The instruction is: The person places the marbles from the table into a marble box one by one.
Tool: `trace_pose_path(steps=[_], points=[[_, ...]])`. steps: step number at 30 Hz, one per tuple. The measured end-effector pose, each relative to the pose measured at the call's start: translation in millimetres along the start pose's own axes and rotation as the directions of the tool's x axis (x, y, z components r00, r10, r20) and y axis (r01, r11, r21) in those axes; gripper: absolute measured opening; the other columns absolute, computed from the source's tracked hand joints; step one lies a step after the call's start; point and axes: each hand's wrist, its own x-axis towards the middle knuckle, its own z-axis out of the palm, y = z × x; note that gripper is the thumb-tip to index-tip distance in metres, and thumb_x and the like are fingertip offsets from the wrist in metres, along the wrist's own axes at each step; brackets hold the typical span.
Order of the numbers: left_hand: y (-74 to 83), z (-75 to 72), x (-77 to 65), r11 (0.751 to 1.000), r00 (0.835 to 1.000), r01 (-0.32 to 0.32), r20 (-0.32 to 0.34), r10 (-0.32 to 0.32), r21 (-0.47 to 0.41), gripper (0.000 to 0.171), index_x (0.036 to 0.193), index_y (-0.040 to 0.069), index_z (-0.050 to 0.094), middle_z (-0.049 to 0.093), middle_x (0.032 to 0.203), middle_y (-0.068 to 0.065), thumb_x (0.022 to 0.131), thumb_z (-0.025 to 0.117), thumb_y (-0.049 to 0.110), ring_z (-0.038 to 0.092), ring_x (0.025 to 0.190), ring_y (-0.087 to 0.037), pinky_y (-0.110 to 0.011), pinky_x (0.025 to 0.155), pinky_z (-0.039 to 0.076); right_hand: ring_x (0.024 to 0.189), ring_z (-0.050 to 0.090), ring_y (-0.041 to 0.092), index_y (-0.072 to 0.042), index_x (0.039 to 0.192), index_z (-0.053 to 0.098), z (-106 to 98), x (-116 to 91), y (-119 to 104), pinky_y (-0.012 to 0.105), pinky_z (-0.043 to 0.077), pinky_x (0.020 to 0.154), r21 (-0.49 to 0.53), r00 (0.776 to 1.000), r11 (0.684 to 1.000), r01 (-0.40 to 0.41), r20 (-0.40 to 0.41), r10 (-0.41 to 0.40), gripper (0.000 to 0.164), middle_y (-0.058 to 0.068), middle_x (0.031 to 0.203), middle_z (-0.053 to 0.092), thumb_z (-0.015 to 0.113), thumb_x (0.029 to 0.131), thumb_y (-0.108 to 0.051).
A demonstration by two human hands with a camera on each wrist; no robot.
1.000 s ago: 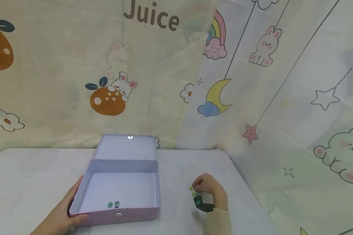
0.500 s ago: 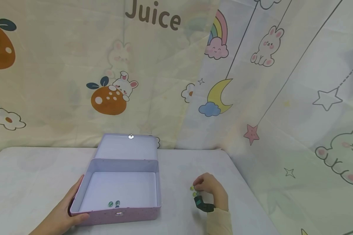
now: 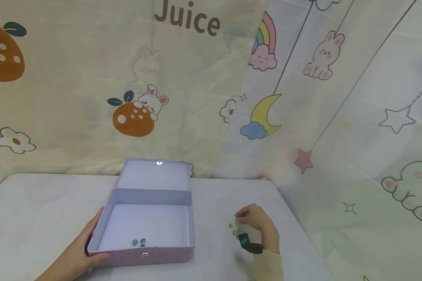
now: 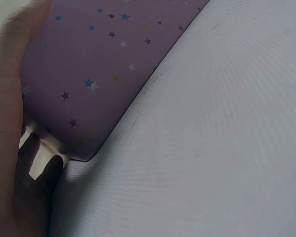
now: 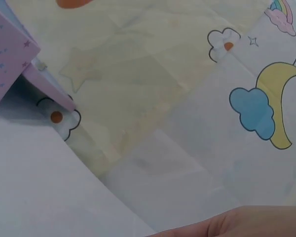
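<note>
An open lilac tin box [image 3: 144, 253] with small stars on its sides stands on the white table [image 3: 38, 210], its lid [image 3: 154, 175] upright at the back. Two green marbles [image 3: 138, 242] lie near its front wall. My left hand [image 3: 89, 249] grips the box's front left corner; the left wrist view shows that hand [image 4: 7, 98] against the starred side of the box [image 4: 89, 64]. My right hand [image 3: 254, 222] hovers right of the box, fingers curled, pinching a small marble at the fingertips. A few loose marbles [image 3: 233, 229] lie on the table just left of it.
A black wrist device [image 3: 250, 245] sits on my right wrist. Printed curtains [image 3: 302, 97] hang close behind and to the right of the table. The table's right edge [image 3: 295, 230] runs near my right hand. In the right wrist view the lid's corner [image 5: 19, 59] shows.
My right hand has lifted slightly up and to the right off the loose marbles, which now show beside it. The left hand and the box have stayed put.
</note>
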Motion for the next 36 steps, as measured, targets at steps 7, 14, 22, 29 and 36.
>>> trace_pose_path(steps=[7, 14, 22, 29, 36], points=[[3.8, 2.4, 0.9, 1.000, 1.000, -0.004, 0.005, 0.004, -0.004, 0.106, 0.154, 0.025, 0.000, -0.001, 0.157, 0.020, 0.078, 0.073, 0.020, 0.004, 0.123, 0.026, -0.049, 0.111, -0.003, 0.089, 0.062, 0.015, -0.012, 0.095, 0.074, -6.1, -2.5, -6.4, 0.044, 0.051, 0.085, 0.044, 0.999, 0.998, 0.035, -0.010, -0.035, 0.013, -0.001, 0.096, 0.069, 0.070, 0.084, -0.013], [2.7, 1.4, 2.6, 0.999, 1.000, 0.019, 0.023, -0.018, -0.026, 0.106, 0.154, 0.027, 0.000, -0.002, 0.157, 0.019, 0.078, 0.073, 0.021, 0.004, 0.122, 0.026, -0.080, 0.092, 0.010, 0.090, 0.062, 0.014, -0.012, 0.097, 0.074, -5.5, -2.5, -13.1, 0.044, 0.050, 0.087, 0.064, 0.998, 0.996, 0.054, -0.017, -0.053, 0.013, -0.003, 0.095, 0.069, 0.070, 0.085, -0.015], [1.7, 2.3, 3.0, 1.000, 1.000, 0.010, 0.018, -0.009, -0.024, 0.106, 0.154, 0.026, 0.000, -0.002, 0.156, 0.021, 0.077, 0.074, 0.021, 0.004, 0.122, 0.026, -0.077, 0.096, 0.005, 0.093, 0.065, 0.018, -0.010, 0.097, 0.074, -6.9, 0.6, -23.2, 0.041, 0.052, 0.085, 0.074, 0.988, 0.985, 0.154, 0.004, -0.155, 0.014, -0.001, 0.097, 0.071, 0.069, 0.085, -0.015], [0.5, 2.7, 2.5, 1.000, 1.000, -0.014, 0.002, 0.014, 0.011, 0.107, 0.154, 0.025, 0.000, -0.001, 0.156, 0.022, 0.077, 0.074, 0.018, 0.003, 0.124, 0.025, -0.014, 0.104, -0.004, 0.090, 0.065, 0.015, -0.009, 0.098, 0.074, -5.1, 4.5, -43.5, 0.034, 0.053, 0.081, 0.080, 0.960, 0.959, 0.271, 0.047, -0.275, 0.015, -0.001, 0.097, 0.071, 0.068, 0.086, -0.017], [1.0, 0.8, 1.5, 0.997, 0.999, -0.030, -0.010, 0.031, 0.066, 0.108, 0.154, 0.023, 0.001, -0.001, 0.155, 0.024, 0.076, 0.075, 0.020, 0.003, 0.125, 0.025, 0.001, 0.091, 0.000, 0.088, 0.065, 0.010, -0.016, 0.097, 0.074, -4.3, -1.5, -70.5, 0.029, 0.052, 0.080, 0.114, 0.927, 0.930, 0.350, 0.098, -0.361, 0.012, -0.004, 0.096, 0.071, 0.068, 0.087, -0.017]])
